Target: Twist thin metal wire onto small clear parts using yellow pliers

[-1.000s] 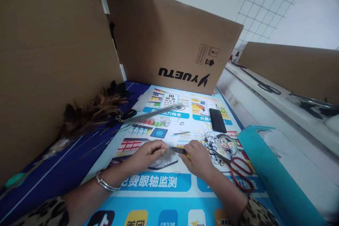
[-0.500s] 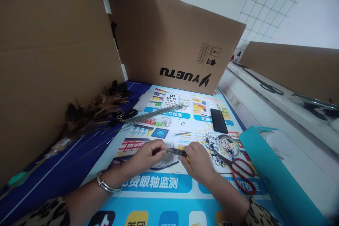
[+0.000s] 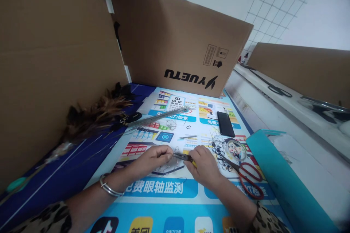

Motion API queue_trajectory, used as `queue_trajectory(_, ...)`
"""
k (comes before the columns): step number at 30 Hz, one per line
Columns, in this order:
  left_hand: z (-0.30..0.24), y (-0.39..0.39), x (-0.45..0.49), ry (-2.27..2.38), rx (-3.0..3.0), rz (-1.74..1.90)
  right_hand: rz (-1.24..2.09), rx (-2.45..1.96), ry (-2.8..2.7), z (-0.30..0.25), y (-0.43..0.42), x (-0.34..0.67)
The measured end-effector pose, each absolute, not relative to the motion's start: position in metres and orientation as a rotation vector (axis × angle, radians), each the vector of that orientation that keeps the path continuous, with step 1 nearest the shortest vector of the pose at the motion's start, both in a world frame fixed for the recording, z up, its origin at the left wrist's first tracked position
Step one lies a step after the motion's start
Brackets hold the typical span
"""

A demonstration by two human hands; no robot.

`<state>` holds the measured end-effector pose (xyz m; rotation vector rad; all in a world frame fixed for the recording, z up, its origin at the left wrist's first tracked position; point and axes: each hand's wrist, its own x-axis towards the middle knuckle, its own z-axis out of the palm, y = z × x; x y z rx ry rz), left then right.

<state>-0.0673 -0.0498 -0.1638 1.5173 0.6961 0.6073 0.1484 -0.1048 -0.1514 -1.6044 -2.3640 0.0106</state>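
My left hand (image 3: pixel 153 158) rests on a printed poster (image 3: pixel 175 196) and pinches a thin piece of wire (image 3: pixel 175 151) between thumb and fingertips. My right hand (image 3: pixel 204 165) is closed round small pliers with a yellow grip (image 3: pixel 183 157), whose jaws point left and meet the wire beside my left fingertips. Under the two hands lies a little heap of fine wire (image 3: pixel 169 165). A metal bangle (image 3: pixel 108 187) sits on my left wrist.
Red-handled scissors (image 3: pixel 247 178) and several small black wire rings (image 3: pixel 221 154) lie right of my hands. A black phone (image 3: pixel 225 123), a bundle of straight wires (image 3: pixel 157 116) and a feather duster (image 3: pixel 93 116) lie farther back. Cardboard walls (image 3: pixel 177 40) stand behind; a teal folder (image 3: pixel 279 178) is at right.
The hands stay together on the poster; the pliers' jaws have shifted slightly at the wire. Nothing else has moved.
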Motion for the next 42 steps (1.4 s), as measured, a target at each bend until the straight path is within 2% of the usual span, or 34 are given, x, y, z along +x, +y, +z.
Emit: queue_trajectory(42,-0.1631,-0.0518,-0.0657,0.829,1.740,0.700,-0.111,-1.642,-2.396,-0.1469,-0.1122,0.1442)
